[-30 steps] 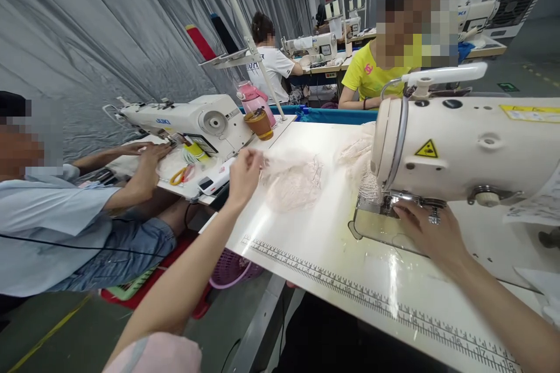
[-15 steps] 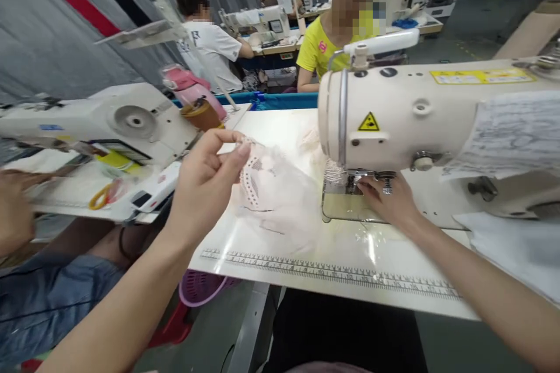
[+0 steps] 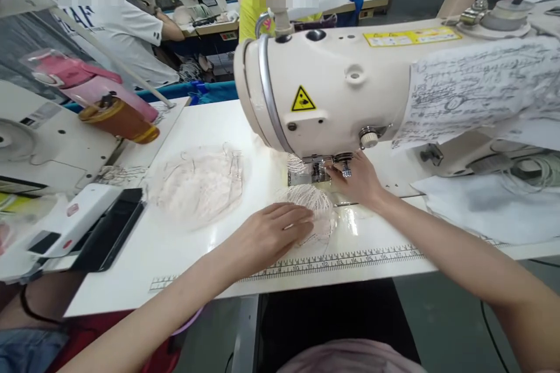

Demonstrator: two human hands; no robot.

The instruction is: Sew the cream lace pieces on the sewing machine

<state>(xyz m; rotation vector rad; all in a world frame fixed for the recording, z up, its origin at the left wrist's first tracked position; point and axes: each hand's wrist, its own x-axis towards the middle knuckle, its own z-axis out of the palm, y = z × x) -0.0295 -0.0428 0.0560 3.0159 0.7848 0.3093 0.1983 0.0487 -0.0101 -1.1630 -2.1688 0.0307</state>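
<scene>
My left hand [image 3: 275,233] rests with fingers stretched out on a pale lace piece [image 3: 322,210] in front of the sewing machine's foot. My right hand [image 3: 361,180] reaches under the head of the white sewing machine [image 3: 332,87]. Its thumb and fingers are pinched together right beside the metal presser foot [image 3: 319,172]; whatever they grip is too small or hidden to name. Another sheer pale lace piece [image 3: 196,186] lies spread on the white table [image 3: 210,122], to the left of both hands.
A printed ruler strip [image 3: 315,265] runs along the table's front edge. At left are a pink bottle [image 3: 100,87], a brown cup [image 3: 118,119] and a white device [image 3: 79,221]. White cloth [image 3: 481,204] lies at right. Two people sit beyond, near other machines.
My left hand has let go of the sheer lace, now lying on the table at left, and moved right onto another lace piece. My right hand stays by the presser foot. The view has turned right.
</scene>
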